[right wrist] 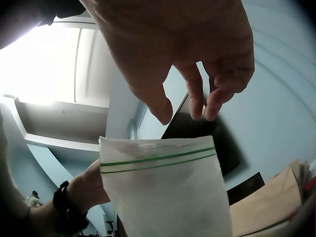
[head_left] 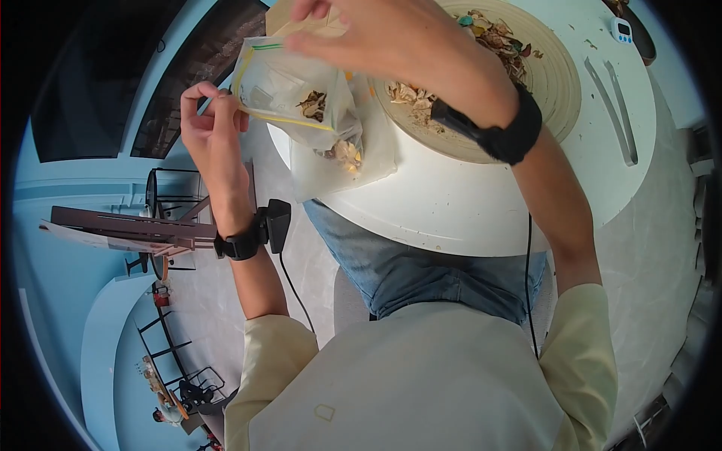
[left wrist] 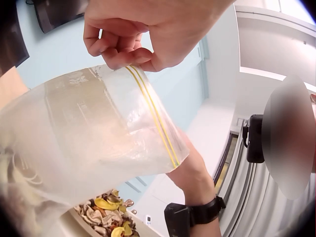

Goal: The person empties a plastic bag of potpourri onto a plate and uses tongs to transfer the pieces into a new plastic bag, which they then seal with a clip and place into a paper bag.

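A translucent zip-top bag (head_left: 293, 79) with a yellow and green seal hangs over the white table's left edge, its mouth toward the left hand. Inside it are dark dried flakes (head_left: 313, 106) and pale yellowish pieces (head_left: 347, 155). My left hand (head_left: 214, 131) pinches a corner of the bag's mouth between thumb and fingers, beside the yellow seal strip (left wrist: 153, 111). Above the green-striped side of the bag is my right hand (right wrist: 192, 54), fingers loosely bent and spread, with nothing in them; the bag's rim lies just below its fingertips.
A round tray (head_left: 553, 113) of mixed dried pieces (head_left: 500, 37) sits on the white table (head_left: 466, 203). Metal tongs (head_left: 621, 120) and a small white timer (head_left: 622, 30) lie to its right. Brown paper (right wrist: 269, 202) stands behind the bag. Cables run from both wrist cameras.
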Motion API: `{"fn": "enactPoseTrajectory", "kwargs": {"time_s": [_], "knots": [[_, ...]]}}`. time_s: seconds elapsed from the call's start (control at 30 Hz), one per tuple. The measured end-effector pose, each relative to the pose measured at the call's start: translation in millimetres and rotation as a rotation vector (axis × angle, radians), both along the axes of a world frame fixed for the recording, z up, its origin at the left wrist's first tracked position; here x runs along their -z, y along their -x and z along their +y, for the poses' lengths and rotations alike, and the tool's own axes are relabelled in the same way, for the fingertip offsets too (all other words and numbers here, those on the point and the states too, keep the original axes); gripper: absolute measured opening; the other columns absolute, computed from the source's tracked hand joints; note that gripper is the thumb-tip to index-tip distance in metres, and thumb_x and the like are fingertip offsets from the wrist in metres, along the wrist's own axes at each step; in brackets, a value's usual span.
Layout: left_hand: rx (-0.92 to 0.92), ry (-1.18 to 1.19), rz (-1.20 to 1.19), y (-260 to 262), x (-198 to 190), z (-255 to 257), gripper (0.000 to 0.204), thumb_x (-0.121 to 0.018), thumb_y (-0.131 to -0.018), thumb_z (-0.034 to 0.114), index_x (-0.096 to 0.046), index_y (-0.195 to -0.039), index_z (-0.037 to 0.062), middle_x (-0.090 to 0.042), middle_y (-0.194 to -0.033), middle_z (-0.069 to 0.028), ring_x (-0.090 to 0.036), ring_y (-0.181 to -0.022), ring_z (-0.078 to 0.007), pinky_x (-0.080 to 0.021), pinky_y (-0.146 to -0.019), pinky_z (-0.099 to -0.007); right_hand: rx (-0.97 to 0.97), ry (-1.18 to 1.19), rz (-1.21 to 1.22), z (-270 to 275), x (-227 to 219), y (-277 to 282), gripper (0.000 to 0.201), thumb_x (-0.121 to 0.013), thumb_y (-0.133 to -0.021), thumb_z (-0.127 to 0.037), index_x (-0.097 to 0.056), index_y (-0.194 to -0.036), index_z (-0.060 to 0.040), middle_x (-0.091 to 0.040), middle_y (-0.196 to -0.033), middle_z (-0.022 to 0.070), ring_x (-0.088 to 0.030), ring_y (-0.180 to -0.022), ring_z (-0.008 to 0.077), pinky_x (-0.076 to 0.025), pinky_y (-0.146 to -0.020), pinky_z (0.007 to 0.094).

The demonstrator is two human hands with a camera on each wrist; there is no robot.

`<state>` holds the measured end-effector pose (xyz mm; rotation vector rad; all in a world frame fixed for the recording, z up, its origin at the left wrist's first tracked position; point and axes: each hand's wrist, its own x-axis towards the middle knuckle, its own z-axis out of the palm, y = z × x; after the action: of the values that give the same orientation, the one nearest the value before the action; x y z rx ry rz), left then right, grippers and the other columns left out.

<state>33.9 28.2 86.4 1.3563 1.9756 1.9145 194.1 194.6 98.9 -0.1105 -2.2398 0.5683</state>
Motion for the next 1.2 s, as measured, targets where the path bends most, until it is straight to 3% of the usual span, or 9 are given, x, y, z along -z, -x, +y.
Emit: {"fn": "enactPoseTrajectory", "kwargs": {"time_s": [0.07, 0.13, 0.3, 0.37, 0.53, 0.77, 0.97, 1.03, 1.2], "knots": [[0.003, 0.006, -0.015, -4, 0, 4, 0.016, -0.059, -0.088, 0.001, -0.048, -0.099, 0.0055, -0.054, -0.066, 0.0000, -0.044, -0.060, -0.0068, -0.034, -0.057, -0.0221, 0.016, -0.032, -0.011, -8, 4, -5, 0.037, -0.064, -0.090, -0.032, -0.066, -0.107, 0.0011, -0.067, -0.099, 0.0230, -0.064, -0.104, 0.0316, -0.054, -0.076, 0.0428], [0.012, 0.000, -0.020, -3, -1, 5, 0.016, -0.058, -0.088, 0.001, -0.048, -0.100, 0.0050, -0.054, -0.066, -0.0002, -0.044, -0.059, -0.0067, -0.034, -0.057, -0.0223, -0.093, 0.085, -0.033, -25, 22, -7, 0.027, -0.069, -0.075, -0.024, -0.066, -0.092, -0.0027, -0.066, -0.076, 0.0100, -0.067, -0.068, 0.0249, -0.051, -0.064, 0.0332], [0.078, -0.020, -0.026, 7, 11, 1, 0.020, -0.058, -0.091, 0.004, -0.045, -0.105, 0.0035, -0.057, -0.074, -0.0035, -0.048, -0.066, -0.0085, -0.037, -0.062, -0.0239, -0.065, -0.076, -0.099, -30, 25, -12, 0.020, -0.067, -0.078, -0.022, -0.064, -0.076, -0.0027, -0.064, -0.072, 0.0128, -0.065, -0.072, 0.0287, -0.051, -0.065, 0.0368], [0.078, -0.070, 0.078, 14, 27, -2, 0.045, -0.068, -0.088, 0.014, -0.038, -0.120, 0.0036, -0.058, -0.103, -0.0123, -0.056, -0.091, -0.0164, -0.045, -0.077, -0.0293, -0.035, -0.108, -0.249, -27, 24, -7, 0.017, -0.067, -0.079, -0.020, -0.062, -0.075, -0.0039, -0.064, -0.077, 0.0123, -0.065, -0.078, 0.0277, -0.052, -0.070, 0.0376], [0.131, 0.234, 0.327, -4, 92, -16, 0.113, -0.088, -0.069, 0.030, -0.008, -0.145, 0.0061, -0.025, -0.146, -0.0208, -0.034, -0.133, -0.0325, -0.033, -0.109, -0.0420, -0.040, -0.083, 0.394, -19, 50, 14, 0.014, -0.066, -0.078, -0.015, -0.060, -0.072, -0.0035, -0.059, -0.071, 0.0112, -0.063, -0.071, 0.0269, -0.053, -0.067, 0.0369], [0.204, 0.360, 0.026, -13, 109, -12, 0.113, -0.087, -0.071, 0.024, -0.005, -0.145, 0.0025, -0.025, -0.146, -0.0193, -0.032, -0.135, -0.0284, -0.027, -0.112, -0.0415, -0.053, -0.211, 0.282, -32, 30, 16, 0.016, -0.070, -0.067, -0.013, -0.057, -0.060, -0.0042, -0.056, -0.061, 0.0095, -0.062, -0.065, 0.0242, -0.052, -0.059, 0.0345], [0.098, 0.202, 0.003, -3, 125, -14, 0.095, -0.081, -0.078, 0.017, -0.013, -0.142, 0.0005, -0.030, -0.144, -0.0176, -0.033, -0.134, -0.0251, -0.028, -0.111, -0.0391, -0.064, -0.134, 0.268, -36, 26, 15, 0.024, -0.062, -0.081, -0.016, -0.057, -0.061, -0.0036, -0.056, -0.057, 0.0107, -0.061, -0.058, 0.0284, -0.046, -0.056, 0.0401], [0.041, 0.194, -0.146, -11, 120, -18, 0.083, -0.076, -0.085, 0.021, -0.018, -0.142, 0.0006, -0.036, -0.142, -0.0172, -0.035, -0.134, -0.0234, -0.030, -0.109, -0.0377, -0.084, -0.140, 0.477, -36, 26, 19, 0.014, -0.063, -0.063, -0.002, -0.053, -0.053, -0.0026, -0.055, -0.051, 0.0120, -0.060, -0.048, 0.0252, -0.050, -0.047, 0.0352], [0.171, 0.116, -0.583, -33, 102, -27, 0.072, -0.061, -0.093, 0.044, -0.027, -0.142, 0.0028, -0.043, -0.139, -0.0121, -0.042, -0.130, -0.0257, -0.035, -0.108, -0.0379, -0.013, -0.118, 0.452, -42, 16, 2, 0.007, -0.062, -0.067, -0.001, -0.061, -0.060, -0.0025, -0.060, -0.057, 0.0113, -0.065, -0.054, 0.0257, -0.053, -0.051, 0.0351]]}}
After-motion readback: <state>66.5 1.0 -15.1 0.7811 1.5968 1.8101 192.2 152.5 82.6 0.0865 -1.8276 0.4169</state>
